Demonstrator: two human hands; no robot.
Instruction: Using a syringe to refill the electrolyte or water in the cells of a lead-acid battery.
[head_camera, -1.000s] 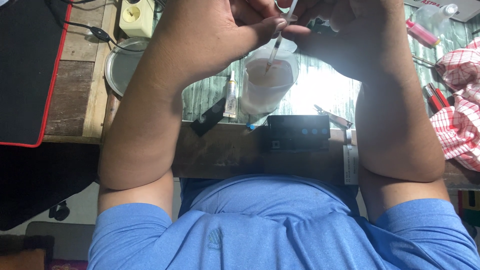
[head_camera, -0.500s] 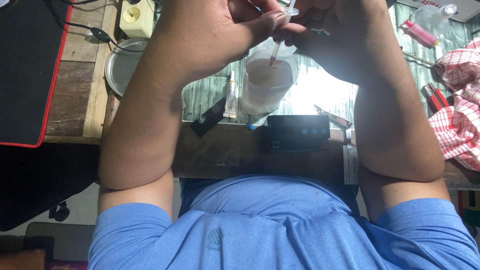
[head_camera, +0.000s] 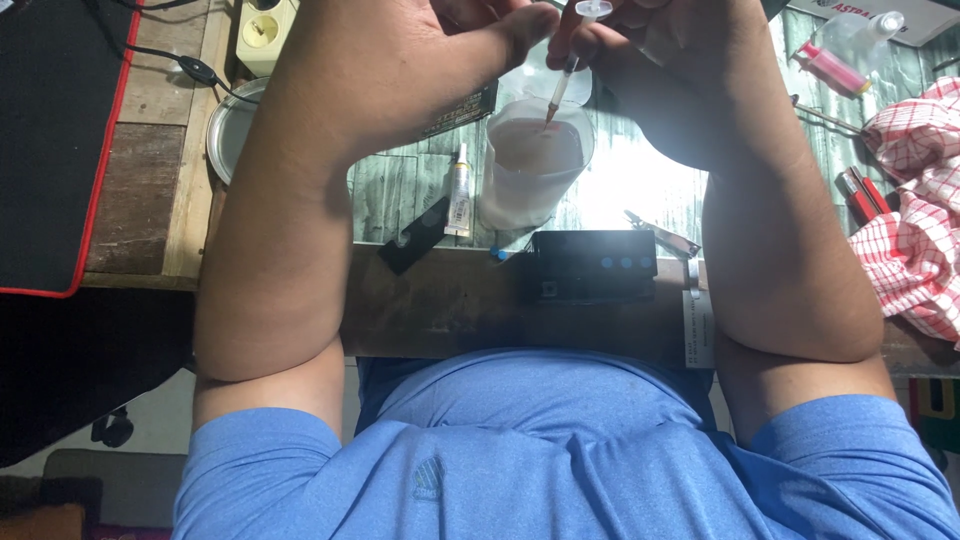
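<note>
- left hand (head_camera: 400, 70) and right hand (head_camera: 680, 60) both pinched on thin syringe (head_camera: 562, 80), tip down over translucent cup (head_camera: 535, 165)
- cup stands mid surface (head_camera: 450, 300), small tube (head_camera: 459, 205) just beside it
- black box (head_camera: 593, 265) at near edge

The person wears a short-sleeved blue polo shirt (head_camera: 560, 450) of a fine, slightly heathered knit. Its sleeves end above the elbows, leaving both forearms bare. A small, pale grey emblem sits on the chest, left of centre in the view. The fabric creases softly across the belly. No watch, ring or band shows on either bare arm.
</note>
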